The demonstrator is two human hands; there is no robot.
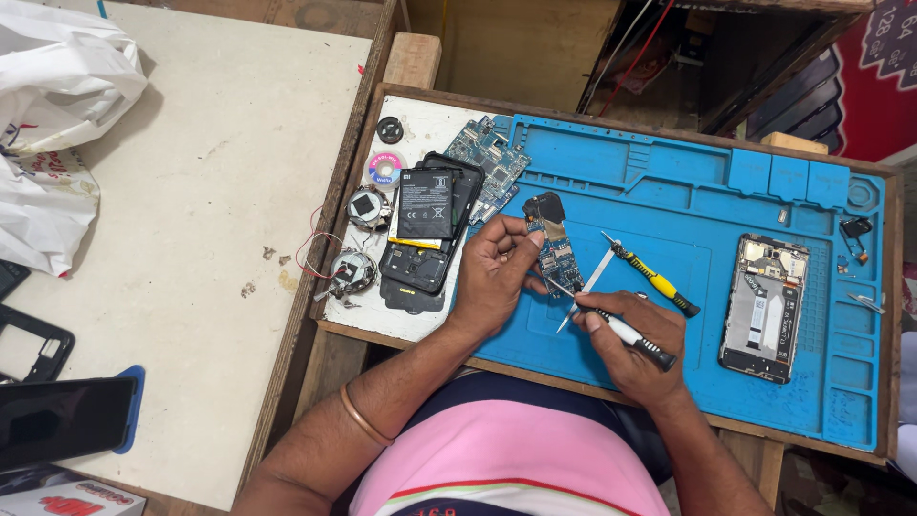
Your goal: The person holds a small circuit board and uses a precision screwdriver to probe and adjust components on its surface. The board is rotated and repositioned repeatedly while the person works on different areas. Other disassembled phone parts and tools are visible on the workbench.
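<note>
Your left hand [492, 277] pinches the small blue printed circuit board [554, 250] between thumb and fingertips, holding it down on the blue silicone work mat [669, 201]. Your right hand [635, 349] is closed around the black-and-white precision screwdriver [621, 330], whose tip meets the board's lower edge just beside your left thumb.

Just beyond the right fingers lie the flat silver metal tweezers [587, 284], crossing under the screwdriver shaft, and the yellow-and-black screwdriver [654, 280], loose on the mat. Farther out from the right knuckles lies the opened phone chassis with exposed gold and silver internals [766, 308], well apart from both hands.

Behind the left fingers, the black rectangular phone battery [426, 204] lies on the black plastic phone back covers [420, 258]; the second blue circuit board [487, 164] lies past them, partly under the stack. Beyond the left wrist sit two round metal speaker-like parts with red wires [358, 239] and the small roll with a purple label [386, 167].

The mat's raised compartments [774, 177] run along the far edge and the side past the chassis; one holds a small black part [856, 227], and a small metal piece [865, 302] lies near it. Open mat lies between the right hand and the chassis. The wooden tray edge [353, 334] borders the near side beneath your forearms.
</note>
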